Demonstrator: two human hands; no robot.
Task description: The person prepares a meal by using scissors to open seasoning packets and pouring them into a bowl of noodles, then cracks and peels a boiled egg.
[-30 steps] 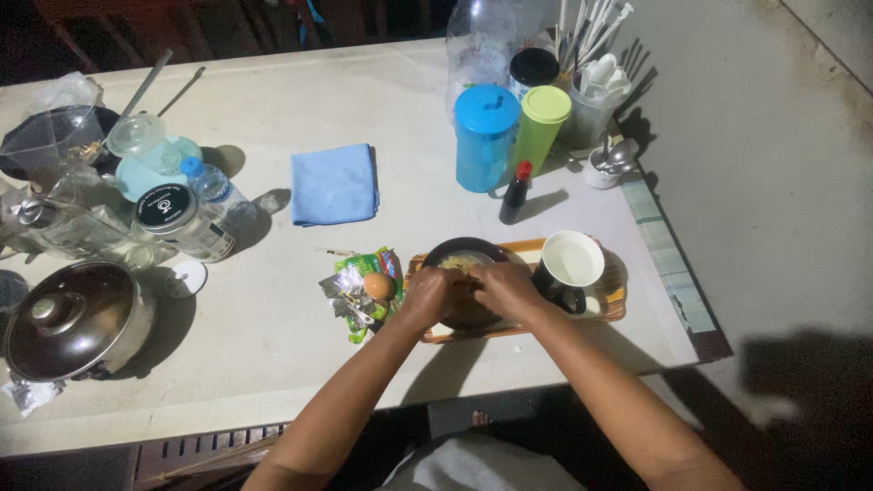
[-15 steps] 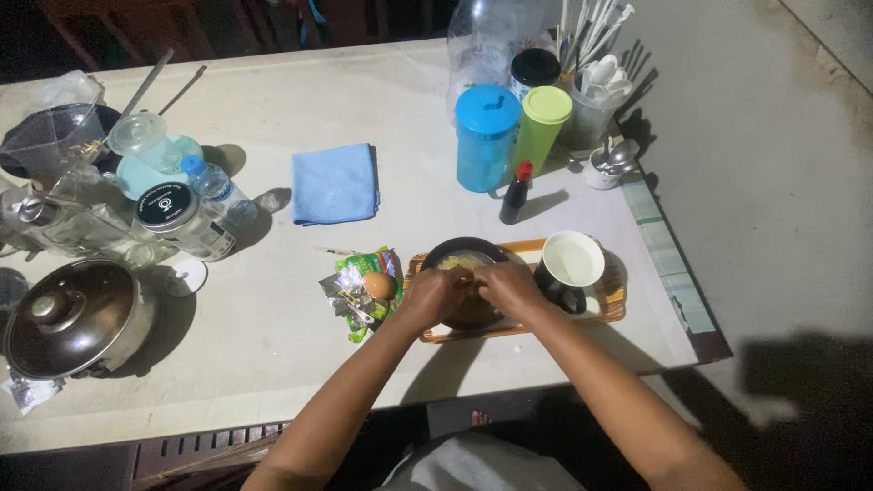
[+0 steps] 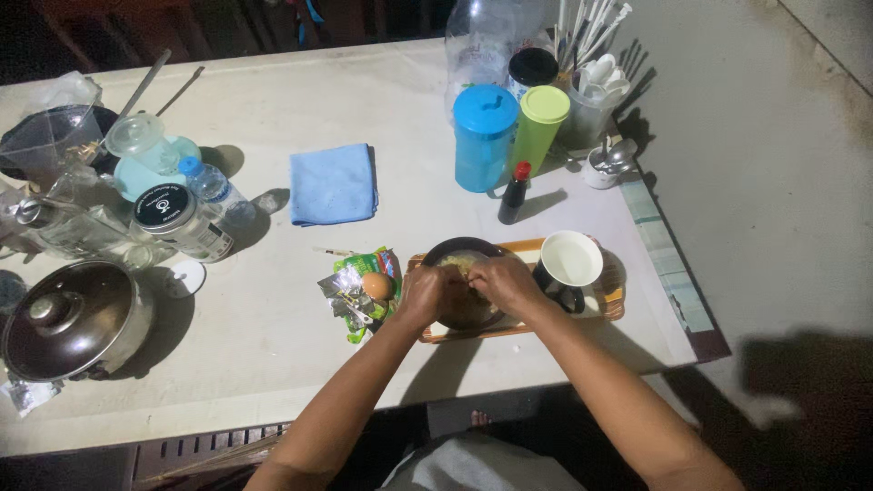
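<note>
Dark bowl [image 3: 459, 259] sits on a wooden tray [image 3: 611, 307] right under my hands. My left hand [image 3: 426, 293] and right hand [image 3: 503, 280] meet over its near rim, fingers curled together on something small that I cannot make out; pale noodles show just beyond them. An egg [image 3: 376, 285] rests on torn green packets [image 3: 359, 295] just left of my left hand, and a white mug [image 3: 570, 262] stands just right of my right. I judge this as adding ingredients; next calls for parting both hands steadily above the bowl.
</note>
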